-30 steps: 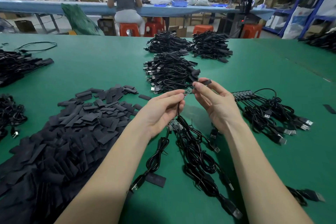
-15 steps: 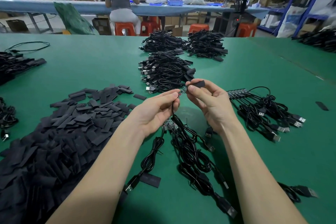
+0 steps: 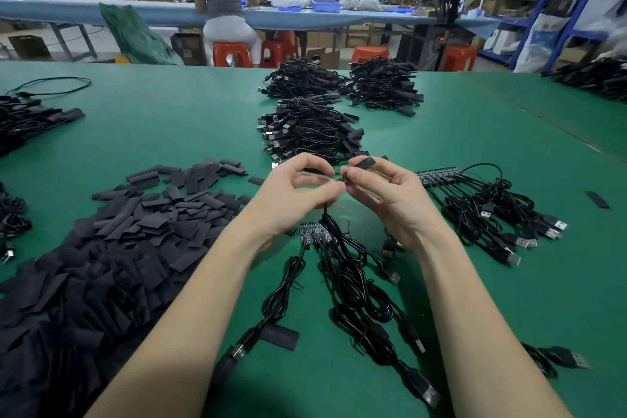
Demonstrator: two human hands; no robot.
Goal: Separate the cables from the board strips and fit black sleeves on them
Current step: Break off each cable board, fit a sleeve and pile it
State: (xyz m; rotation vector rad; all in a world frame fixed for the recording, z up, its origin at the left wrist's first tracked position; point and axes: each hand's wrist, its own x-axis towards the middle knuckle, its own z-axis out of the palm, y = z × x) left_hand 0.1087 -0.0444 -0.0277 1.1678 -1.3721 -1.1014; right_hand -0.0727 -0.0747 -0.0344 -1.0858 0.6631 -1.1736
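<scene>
My left hand (image 3: 298, 193) pinches the end of a black cable (image 3: 327, 219) that hangs down to the table. My right hand (image 3: 383, 193) pinches a black sleeve (image 3: 362, 163) between thumb and fingers, right at the cable's tip. The two hands touch above the green table (image 3: 169, 132). Under them lies a short board strip (image 3: 314, 231) with several black USB cables (image 3: 356, 299) still joined to it. A second board strip (image 3: 439, 174) with its cables lies to the right. A big heap of loose black sleeves (image 3: 112, 248) fills the left.
Piles of sleeved cables (image 3: 312, 129) lie beyond my hands, with more piles (image 3: 380, 85) at the back. A loose sleeve (image 3: 280, 336) lies near my left forearm, another sleeve (image 3: 597, 199) at the right. Two people sit at a far bench.
The sleeve in my right hand has slid closer onto the cable tip; the small board end visible before is now mostly covered. Both hands stay together.
</scene>
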